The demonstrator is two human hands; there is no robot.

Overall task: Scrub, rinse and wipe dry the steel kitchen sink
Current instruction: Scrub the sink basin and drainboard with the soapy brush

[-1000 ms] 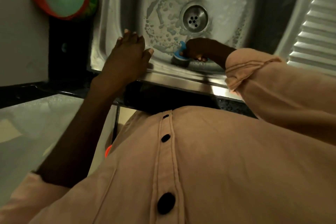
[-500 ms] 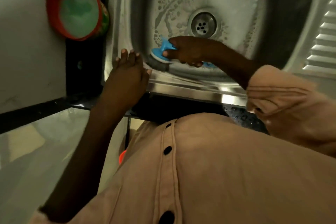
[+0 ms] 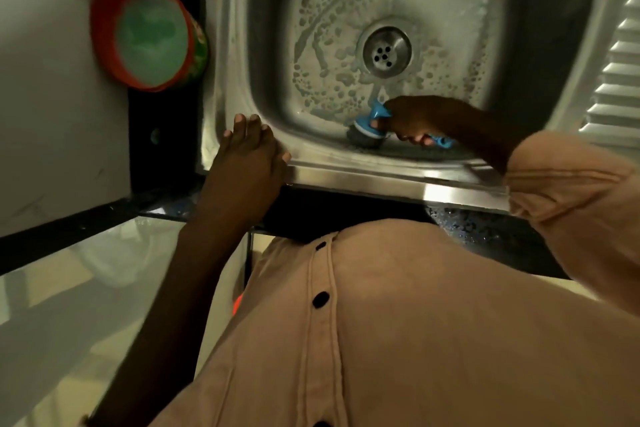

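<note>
While the right hand (image 3: pixel 417 120) clenches the blue plastic handle of a scrubbing brush with a dark round head (image 3: pixel 367 130), everything else lines up around that grip. Far out to the left of it, beyond the sink's edge, a round orange-rimmed tub with pale green contents (image 3: pixel 149 33) stands on the black countertop (image 3: pixel 162 135), against a pale wall. Closer in on that same side, the left hand (image 3: pixel 247 163) rests flat on the near left corner of the rectangular stainless-steel kitchen sink (image 3: pixel 363 173), fingers straight and relaxed, holding nothing. Just left of the gripping fingers, the brush head presses down onto the basin floor close to the near wall, and the blue handle runs back through the fist, its tail poking out on the far side. Straight beyond the grip, toward the back of the basin, lies the round perforated metal drain (image 3: pixel 386 52), with soapy bubbles and streaks spread over the wet floor around it. Right of the grip, the forearm goes into a rolled peach-coloured sleeve (image 3: pixel 568 184), and further right the sink's ribbed steel draining board (image 3: pixel 620 80) slopes away. Below the grip, nearer the person, a peach button-front garment with black buttons (image 3: pixel 398 340) fills the view.
</note>
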